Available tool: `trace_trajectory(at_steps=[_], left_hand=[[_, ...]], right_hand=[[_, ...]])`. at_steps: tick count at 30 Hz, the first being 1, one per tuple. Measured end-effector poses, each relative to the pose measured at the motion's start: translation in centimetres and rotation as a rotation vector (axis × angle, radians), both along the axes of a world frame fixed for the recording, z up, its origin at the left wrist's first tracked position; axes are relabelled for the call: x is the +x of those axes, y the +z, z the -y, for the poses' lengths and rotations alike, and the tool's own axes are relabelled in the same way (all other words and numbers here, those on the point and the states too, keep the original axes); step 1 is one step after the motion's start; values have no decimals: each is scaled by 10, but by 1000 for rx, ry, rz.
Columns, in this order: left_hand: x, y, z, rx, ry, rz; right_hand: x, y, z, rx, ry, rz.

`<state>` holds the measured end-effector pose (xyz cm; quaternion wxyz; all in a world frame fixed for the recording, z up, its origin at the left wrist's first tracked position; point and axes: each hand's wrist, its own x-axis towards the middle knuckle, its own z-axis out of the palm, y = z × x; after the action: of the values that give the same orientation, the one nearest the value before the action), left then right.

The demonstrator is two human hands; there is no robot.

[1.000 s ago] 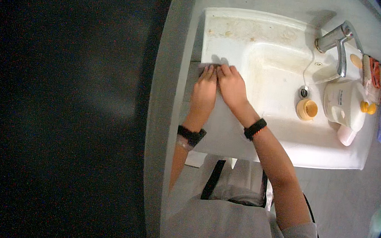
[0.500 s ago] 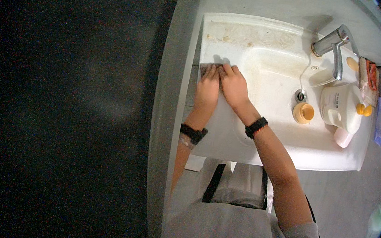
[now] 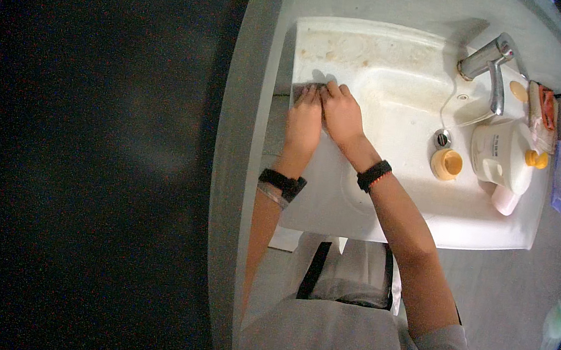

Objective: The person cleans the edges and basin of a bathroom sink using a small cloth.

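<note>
At the left side of a white washbasin [image 3: 321, 179], my two hands are side by side with their fingertips together. My left hand [image 3: 304, 124] is nearer the basin's left edge, its fingers bent forward and pressed together. Touching it, my right hand [image 3: 342, 118] has its fingers curled down toward the rim. Something dark and small shows around the fingertips of both hands. The fingers hide most of it, and I cannot tell what it is. Each wrist wears a black band.
A chrome faucet [image 3: 485, 63] stands at the far right. Inside the basin, an orange-yellow cup [image 3: 445, 165] sits by the drain [image 3: 442, 138]. A white jug [image 3: 498, 153] with a yellow cap and a pink bottle [image 3: 505, 200] are on the right. Close on my left runs a grey panel edge [image 3: 240, 171].
Both hands have shifted slightly away from me along the basin's left side, still pressed together. The objects in the basin have not moved.
</note>
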<state>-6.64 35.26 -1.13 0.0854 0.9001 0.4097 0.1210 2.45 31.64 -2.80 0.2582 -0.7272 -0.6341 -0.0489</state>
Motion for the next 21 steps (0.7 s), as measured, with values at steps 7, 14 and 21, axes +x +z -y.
trace_trajectory(at_steps=[7,14,21], left_hand=[[-11,-3,23,-52,-37,-28],[5,-4,12,57,-101,142],[-16,-7,44,42,-132,33]], right_hand=[[-10,-1,32,5,-15,-46],[4,3,21,6,-59,7],[-10,0,49,-33,10,-42]])
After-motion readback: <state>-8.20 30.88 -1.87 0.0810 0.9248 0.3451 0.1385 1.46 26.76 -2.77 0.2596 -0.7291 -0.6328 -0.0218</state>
